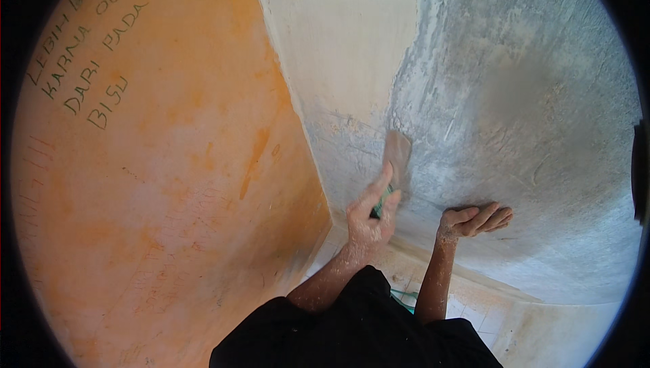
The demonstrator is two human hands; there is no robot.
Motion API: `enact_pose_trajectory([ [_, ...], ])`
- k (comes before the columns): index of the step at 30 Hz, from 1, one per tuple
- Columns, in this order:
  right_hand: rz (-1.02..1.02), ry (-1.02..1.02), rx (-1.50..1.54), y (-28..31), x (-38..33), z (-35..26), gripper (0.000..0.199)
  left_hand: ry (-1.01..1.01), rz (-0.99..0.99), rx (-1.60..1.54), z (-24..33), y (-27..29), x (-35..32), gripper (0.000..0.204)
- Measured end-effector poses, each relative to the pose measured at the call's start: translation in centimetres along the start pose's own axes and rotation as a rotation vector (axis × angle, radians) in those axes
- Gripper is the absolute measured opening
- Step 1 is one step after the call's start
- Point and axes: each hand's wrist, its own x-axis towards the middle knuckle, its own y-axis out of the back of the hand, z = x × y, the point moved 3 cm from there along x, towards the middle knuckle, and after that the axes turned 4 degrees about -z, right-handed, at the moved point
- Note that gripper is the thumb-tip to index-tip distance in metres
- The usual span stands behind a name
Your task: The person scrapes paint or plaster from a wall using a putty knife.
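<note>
My left hand point(371, 215), dusted with pale flakes, is closed round the green handle of a scraper point(398, 151). The broad blade points up and lies against the wall, at the edge between the cream paint point(345, 43) and the bare grey patch point(467, 124). The scraper and fingers are slightly blurred. To the right and a little lower, my right hand point(477, 220) rests on the grey surface, its fingers stretched out sideways and holding nothing. Pale flakes cling to both forearms.
An orange wall point(176, 165) with handwriting meets the scraped wall at a corner on the left. Below lies a pale tiled floor point(474, 307), with a thin green cord-like thing point(405, 298) between my arms. A dark object point(638, 171) shows at the right rim.
</note>
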Motion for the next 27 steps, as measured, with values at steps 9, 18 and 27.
enact_pose_trajectory([
  [9, -0.007, -0.003, -0.002, -0.1, 0.1, 0.0, 0.045, 0.010, -0.038, 0.154, 0.9, 0.8, -0.3, 0.041],
  [18, -0.002, -0.004, -0.009, 0.0, 0.1, -0.2, 0.045, -0.013, -0.011, 0.299, -0.7, 1.3, -2.0, 0.046],
  [27, -0.004, -0.016, -0.007, -0.1, 0.1, -0.2, 0.045, 0.042, -0.036, 0.308, -1.2, 1.7, -1.7, 0.046],
])
